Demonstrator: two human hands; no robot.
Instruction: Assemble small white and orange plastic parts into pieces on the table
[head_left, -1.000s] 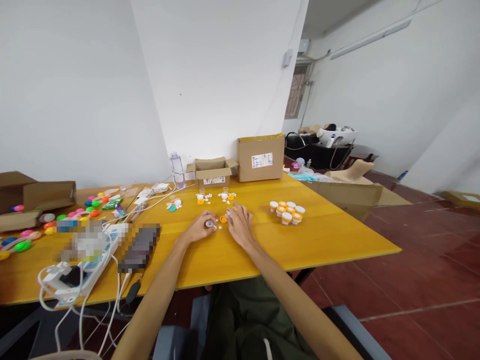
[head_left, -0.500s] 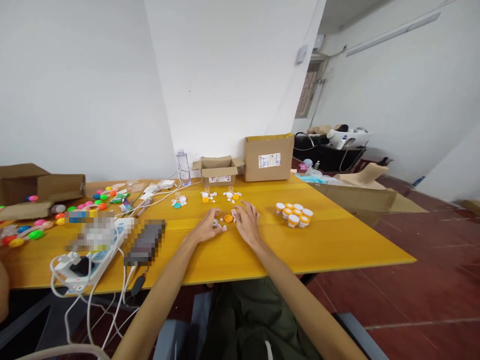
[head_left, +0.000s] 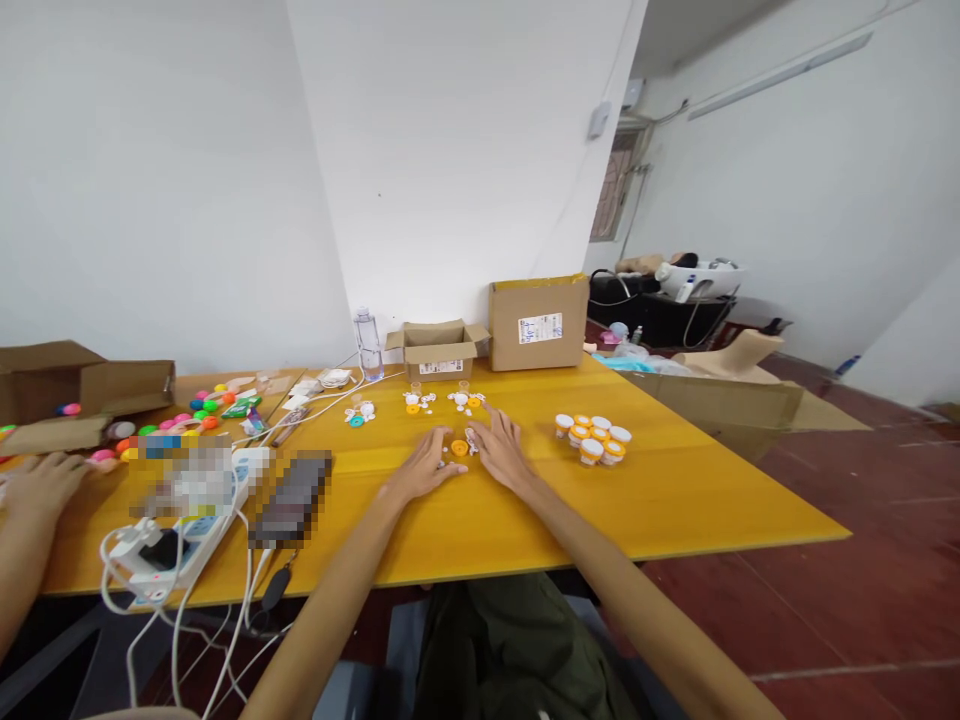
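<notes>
My left hand (head_left: pixel 421 470) rests on the table with thumb and fingers apart, curved beside small pale parts that it partly hides. Just across from it, my right hand (head_left: pixel 501 447) lies palm down with its fingers spread. Between them sits an orange ring-shaped lid (head_left: pixel 459 448), with small white pieces (head_left: pixel 471 437) at the right fingertips. Beyond the hands are clusters of similar parts, among them another orange lid (head_left: pixel 475 402) and a teal lid (head_left: pixel 358 421). To the right stand several small clear cups with orange-and-white lids (head_left: pixel 592 450), grouped together.
Two cardboard boxes, a small open one (head_left: pixel 439 352) and a larger one (head_left: pixel 540 325), stand at the back beside a clear bottle (head_left: pixel 368 345). A power strip (head_left: pixel 184 545) with cables, colourful balls (head_left: pixel 201 404) and another person's hand (head_left: pixel 45 490) are on the left.
My left hand has shifted slightly right, closer to the orange lid and over the parts there. Another person's hand has come onto the table at the far left. The view has tilted slightly.
</notes>
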